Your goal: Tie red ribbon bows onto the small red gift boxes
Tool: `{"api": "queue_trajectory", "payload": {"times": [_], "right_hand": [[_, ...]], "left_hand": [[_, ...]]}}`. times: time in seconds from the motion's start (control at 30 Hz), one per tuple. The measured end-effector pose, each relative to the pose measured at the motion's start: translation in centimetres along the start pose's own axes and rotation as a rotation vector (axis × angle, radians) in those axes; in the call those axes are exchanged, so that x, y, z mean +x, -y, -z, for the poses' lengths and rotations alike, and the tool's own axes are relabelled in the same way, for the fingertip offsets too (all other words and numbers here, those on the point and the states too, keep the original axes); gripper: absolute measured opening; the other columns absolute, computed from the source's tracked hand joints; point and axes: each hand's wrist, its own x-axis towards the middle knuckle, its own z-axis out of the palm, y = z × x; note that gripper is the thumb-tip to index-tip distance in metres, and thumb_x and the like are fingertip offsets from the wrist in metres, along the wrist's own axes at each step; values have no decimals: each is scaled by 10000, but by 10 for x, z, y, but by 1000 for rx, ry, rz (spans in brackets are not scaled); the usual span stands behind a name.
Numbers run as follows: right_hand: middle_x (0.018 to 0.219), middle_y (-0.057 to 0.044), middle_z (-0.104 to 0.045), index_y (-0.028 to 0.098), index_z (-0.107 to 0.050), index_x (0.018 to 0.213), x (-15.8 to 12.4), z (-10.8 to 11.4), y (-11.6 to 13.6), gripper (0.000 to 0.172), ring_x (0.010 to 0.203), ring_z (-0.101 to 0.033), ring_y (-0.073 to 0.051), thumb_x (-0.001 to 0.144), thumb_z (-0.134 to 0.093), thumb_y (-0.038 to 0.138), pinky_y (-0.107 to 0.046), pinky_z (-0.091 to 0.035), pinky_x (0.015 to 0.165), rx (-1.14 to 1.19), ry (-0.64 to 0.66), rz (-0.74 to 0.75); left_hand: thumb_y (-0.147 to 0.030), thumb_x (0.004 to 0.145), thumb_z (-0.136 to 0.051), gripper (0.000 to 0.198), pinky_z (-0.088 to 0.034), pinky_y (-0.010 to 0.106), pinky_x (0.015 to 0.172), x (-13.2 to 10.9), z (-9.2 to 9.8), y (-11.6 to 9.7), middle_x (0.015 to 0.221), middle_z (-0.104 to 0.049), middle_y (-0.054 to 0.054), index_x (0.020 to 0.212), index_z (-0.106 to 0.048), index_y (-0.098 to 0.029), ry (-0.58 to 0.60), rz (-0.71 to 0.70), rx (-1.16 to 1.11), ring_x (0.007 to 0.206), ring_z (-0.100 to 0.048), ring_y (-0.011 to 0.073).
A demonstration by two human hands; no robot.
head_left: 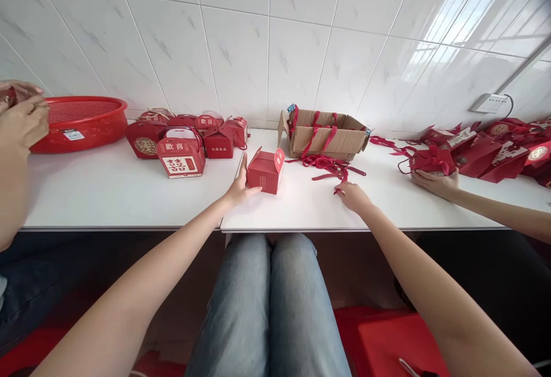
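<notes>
A small red gift box (267,173) with raised curved flaps stands upright in front of me. My left hand (240,187) is against its left side, thumb along the front and fingers behind, holding it. To the right, my right hand (352,196) pinches a red ribbon (339,190) at the near edge of a loose ribbon pile (325,163). Behind that pile stands an open cardboard box (329,136) with more red ribbons hanging over its side.
Several red gift boxes (181,158) stand to the left, beside a red plastic basket (81,119). A co-worker's hands (26,110) are at far left. On the right another person's hand (437,185) holds a ribboned box (431,162) near more red boxes (491,153).
</notes>
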Motion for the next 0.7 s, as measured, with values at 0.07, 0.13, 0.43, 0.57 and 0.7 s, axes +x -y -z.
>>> {"api": "queue_trajectory", "payload": {"times": [0.07,0.13,0.43,0.57,0.7], "right_hand": [[1067,-89,-652,201,-699,918,-2,1,1,276,1065,-539,-250,848,-434,171,-382,-422,921,24,-28,56],[1042,-82,-659,200,-696,835,-4,1,7,201,1070,-542,-248,837,-497,216,-374,-419,932,58,-74,104],[683,-25,-663,185,-603,763,29,69,79,340,616,-613,-149,777,-613,524,-287,-510,586,1077,-262,269],[604,34,-606,224,-601,787,22,119,111,210,550,-591,-114,755,-699,407,-248,-493,511,1325,-303,541],[482,58,-517,259,-621,742,0,150,120,167,429,-511,-100,795,-660,413,-261,-455,449,1311,-362,810]], "left_hand": [[-229,697,-682,1131,-374,445,1035,-2,0,-2,1510,-253,134,1457,155,-267,90,-27,30,1285,-414,283],[-255,731,-665,1093,-354,441,1054,-5,0,-2,1521,-220,132,1459,150,-268,138,-56,86,1303,-390,292],[-363,709,-699,1021,-174,552,1124,1,-20,-11,1490,-92,142,1472,-25,-282,87,-378,410,1403,-83,360],[-419,786,-613,900,-248,567,1083,12,-14,-51,1490,-144,121,1462,-29,-306,2,-190,303,1382,-168,361],[-417,635,-753,703,-380,443,1026,8,24,-88,1372,-402,34,1278,-473,-363,178,-125,454,1350,-272,353]]}}
